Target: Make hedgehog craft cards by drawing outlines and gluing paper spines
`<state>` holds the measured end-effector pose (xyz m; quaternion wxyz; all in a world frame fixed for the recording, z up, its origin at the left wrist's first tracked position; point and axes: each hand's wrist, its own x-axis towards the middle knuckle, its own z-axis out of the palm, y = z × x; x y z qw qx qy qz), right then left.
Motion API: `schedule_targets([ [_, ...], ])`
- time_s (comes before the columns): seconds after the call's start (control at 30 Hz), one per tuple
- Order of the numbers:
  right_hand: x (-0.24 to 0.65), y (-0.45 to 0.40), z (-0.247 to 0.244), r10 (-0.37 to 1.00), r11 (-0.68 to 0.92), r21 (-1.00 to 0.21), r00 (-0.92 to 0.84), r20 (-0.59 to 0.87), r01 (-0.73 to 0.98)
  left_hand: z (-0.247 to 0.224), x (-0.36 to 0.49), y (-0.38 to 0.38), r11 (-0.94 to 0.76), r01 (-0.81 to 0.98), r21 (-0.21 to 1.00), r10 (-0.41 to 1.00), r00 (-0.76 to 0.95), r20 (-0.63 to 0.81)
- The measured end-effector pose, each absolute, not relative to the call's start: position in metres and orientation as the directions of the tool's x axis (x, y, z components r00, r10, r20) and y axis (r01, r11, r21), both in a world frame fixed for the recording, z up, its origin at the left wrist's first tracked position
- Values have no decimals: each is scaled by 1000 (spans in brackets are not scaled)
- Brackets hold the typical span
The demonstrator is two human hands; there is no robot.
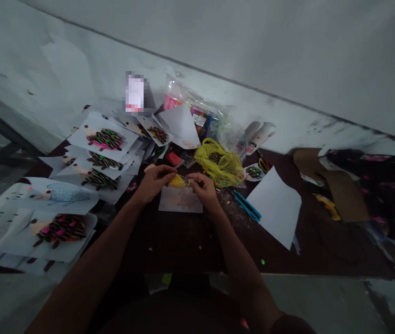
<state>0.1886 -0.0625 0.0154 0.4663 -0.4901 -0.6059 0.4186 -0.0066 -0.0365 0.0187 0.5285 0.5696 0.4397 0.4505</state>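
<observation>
My left hand (156,180) is closed on a yellow lump (175,181) that looks like modelling clay, partly in clear plastic. Close beside it, my right hand (202,186) pinches the other end of the clear wrapper (186,180), with a bit of yellow at the fingertips. Below both hands lies a small white sheet (180,204) with a faint pinkish hedgehog outline. Just beyond my right hand sits a yellow-green plastic bag (218,162) with dark material inside. To the right of that hand are blue-handled scissors (248,205).
Stacked sheets with clay-like hedgehogs (105,139) cover the left side. A lit phone screen (135,93), blurred out, leans on the wall. White paper (275,206) lies right of the scissors. Brown cardboard (343,195) and dark patterned cloth (388,190) are farther right.
</observation>
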Motion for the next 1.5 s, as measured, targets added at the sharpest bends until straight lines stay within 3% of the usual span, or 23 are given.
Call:
schedule_targets([
  [0.2, 187, -61, 11, 984, 156, -977, 66, 167, 147, 11, -5, -37, 54, -191, 980, 919, 394, 27],
  [0.3, 184, -63, 12, 981, 153, -982, 107, 164, 108, 9, -7, -35, 61, -208, 976, 933, 359, 18],
  [0.5, 183, -67, 15, 988, 156, -980, -6, 156, 125, 9, -8, -33, 72, -189, 979, 950, 313, -9],
  [0.77, 181, -65, 6, 977, 154, -979, 127, 171, 132, 15, -5, -37, 92, -258, 962, 943, 333, -1],
  [0.97, 176, -67, 6, 967, 217, -963, 102, 235, 157, 15, -4, -37, 83, -323, 943, 964, 267, 7],
  [1.13, 175, -71, 5, 971, 227, -946, 16, 237, 232, 16, -6, -37, 124, -243, 962, 955, 293, -49],
  [1.5, 168, -79, 15, 966, 260, -856, -110, 236, 448, 19, -10, -35, -3, -31, 1000, 944, 331, 13],
])
